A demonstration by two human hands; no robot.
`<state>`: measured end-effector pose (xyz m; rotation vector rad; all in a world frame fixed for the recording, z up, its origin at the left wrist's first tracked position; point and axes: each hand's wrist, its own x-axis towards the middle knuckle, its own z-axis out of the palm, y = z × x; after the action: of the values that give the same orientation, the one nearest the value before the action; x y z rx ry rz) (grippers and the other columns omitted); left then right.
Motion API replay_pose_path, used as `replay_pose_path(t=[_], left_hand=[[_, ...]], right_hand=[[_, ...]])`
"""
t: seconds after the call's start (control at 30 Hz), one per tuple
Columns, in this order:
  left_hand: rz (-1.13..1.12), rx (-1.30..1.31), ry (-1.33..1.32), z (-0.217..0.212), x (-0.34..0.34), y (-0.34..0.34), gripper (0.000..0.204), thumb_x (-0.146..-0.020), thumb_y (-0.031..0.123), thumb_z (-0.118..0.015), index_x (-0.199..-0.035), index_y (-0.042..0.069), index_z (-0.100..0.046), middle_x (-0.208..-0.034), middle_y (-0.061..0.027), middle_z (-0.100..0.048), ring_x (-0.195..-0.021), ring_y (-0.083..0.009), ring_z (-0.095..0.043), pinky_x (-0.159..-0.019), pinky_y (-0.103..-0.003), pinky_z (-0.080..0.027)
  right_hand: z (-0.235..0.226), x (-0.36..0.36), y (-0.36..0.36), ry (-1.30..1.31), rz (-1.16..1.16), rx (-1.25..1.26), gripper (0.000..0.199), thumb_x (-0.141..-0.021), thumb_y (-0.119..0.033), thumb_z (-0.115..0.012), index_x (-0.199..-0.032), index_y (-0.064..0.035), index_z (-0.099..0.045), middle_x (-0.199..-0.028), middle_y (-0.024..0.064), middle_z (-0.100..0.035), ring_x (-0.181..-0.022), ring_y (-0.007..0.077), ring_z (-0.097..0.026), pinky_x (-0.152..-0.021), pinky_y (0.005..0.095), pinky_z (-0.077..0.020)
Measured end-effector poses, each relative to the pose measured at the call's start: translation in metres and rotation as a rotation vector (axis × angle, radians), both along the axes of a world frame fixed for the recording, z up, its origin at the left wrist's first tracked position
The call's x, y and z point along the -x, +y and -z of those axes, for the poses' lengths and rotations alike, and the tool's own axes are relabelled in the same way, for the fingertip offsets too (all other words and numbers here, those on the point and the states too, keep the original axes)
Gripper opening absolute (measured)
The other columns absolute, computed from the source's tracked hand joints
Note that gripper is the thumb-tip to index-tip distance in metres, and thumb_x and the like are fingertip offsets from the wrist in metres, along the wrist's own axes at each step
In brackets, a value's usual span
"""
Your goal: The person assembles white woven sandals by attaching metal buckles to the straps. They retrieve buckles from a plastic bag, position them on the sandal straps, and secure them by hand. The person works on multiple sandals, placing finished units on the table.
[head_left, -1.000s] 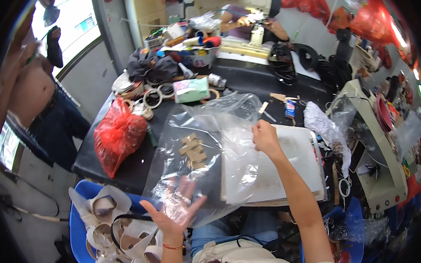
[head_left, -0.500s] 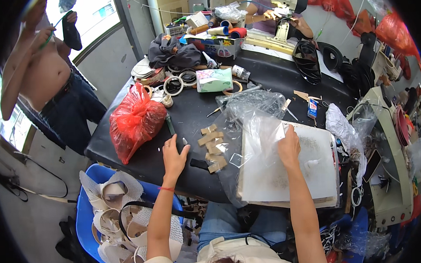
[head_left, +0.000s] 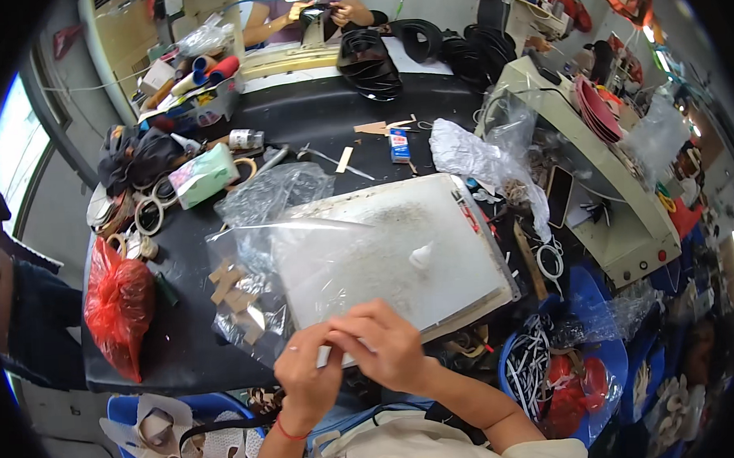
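Note:
My left hand [head_left: 309,375] and my right hand [head_left: 387,347] meet at the near edge of a pale, smudged board [head_left: 459,266]. Both have their fingers closed. A small white bit shows between them, too hidden to name. Clear plastic film [head_left: 319,247] covers the board's left part and reaches over several tan pieces [head_left: 237,293] on the black table. On the board lies a small white lump [head_left: 421,257].
On the left sits a red plastic bag [head_left: 120,305]; a tissue pack [head_left: 203,175] and tape rolls [head_left: 148,214] lie behind it. A small blue box [head_left: 399,146] is beyond the board. Blue tubs [head_left: 588,326] flank me below. Another person [head_left: 349,10] works at the far side.
My hands have come together at the board's near edge; before, the left was on the table and the right on the film. The view has swung right.

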<state>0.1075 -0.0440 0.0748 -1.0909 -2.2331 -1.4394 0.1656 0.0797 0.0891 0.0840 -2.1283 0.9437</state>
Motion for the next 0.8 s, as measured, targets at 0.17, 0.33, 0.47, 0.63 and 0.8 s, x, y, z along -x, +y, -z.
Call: replay_pose_path(t=[0.17,0.33,0.47,0.63,0.8], left_hand=[[0.304,-0.124,-0.223,0.000,-0.009,0.076,0.046,-0.072,0.006,-0.074,-0.114,0.000,-0.056,-0.100,-0.0174,-0.063,-0.087,-0.0304,-0.062,-0.073,-0.035,-0.051],[0.217,0.019,-0.095,0.051,0.006,0.146,0.060,-0.080,0.021,-0.070,-0.128,-0.003,-0.043,-0.126,-0.0251,-0.047,-0.117,-0.0422,-0.043,-0.096,-0.044,-0.038],[0.149,0.210,-0.037,0.077,0.006,0.170,0.057,-0.082,0.025,-0.067,-0.127,-0.002,-0.043,-0.127,-0.0251,-0.047,-0.124,-0.0433,-0.037,-0.100,-0.048,-0.031],[0.165,0.289,0.037,0.074,0.004,0.172,0.036,-0.084,0.023,-0.065,-0.111,0.003,-0.051,-0.107,-0.0213,-0.059,-0.105,-0.0363,-0.054,-0.080,-0.044,-0.044],[0.400,0.248,-0.060,0.015,-0.008,0.124,0.026,-0.084,0.023,-0.066,-0.087,0.004,-0.050,-0.077,-0.0171,-0.063,-0.061,-0.0297,-0.063,-0.048,-0.036,-0.046]], right_hand=[[-0.020,-0.036,0.065,-0.119,0.204,0.014,0.017,-0.079,-0.004,-0.068,-0.095,-0.0035,-0.063,-0.084,0.0104,-0.061,-0.068,0.0206,-0.059,-0.057,0.0291,-0.0484],[-0.027,-0.022,0.129,-0.182,0.304,-0.001,0.012,-0.080,-0.006,-0.068,-0.091,-0.0019,-0.065,-0.082,0.0084,-0.061,-0.064,0.0158,-0.059,-0.056,0.0265,-0.0465],[0.007,-0.012,0.143,-0.267,0.284,0.043,0.012,-0.081,-0.007,-0.067,-0.090,-0.0012,-0.066,-0.077,0.0058,-0.062,-0.062,0.0118,-0.057,-0.056,0.0242,-0.0443],[0.026,-0.017,0.153,-0.369,0.231,0.385,0.014,-0.083,-0.009,-0.065,-0.094,0.0006,-0.065,-0.077,0.0039,-0.063,-0.064,0.0077,-0.057,-0.057,0.0218,-0.0449],[-0.017,-0.048,0.152,-0.520,0.020,0.595,0.012,-0.086,-0.010,-0.064,-0.092,0.0004,-0.066,-0.072,0.0009,-0.062,-0.064,0.0037,-0.054,-0.056,0.0192,-0.0424]])
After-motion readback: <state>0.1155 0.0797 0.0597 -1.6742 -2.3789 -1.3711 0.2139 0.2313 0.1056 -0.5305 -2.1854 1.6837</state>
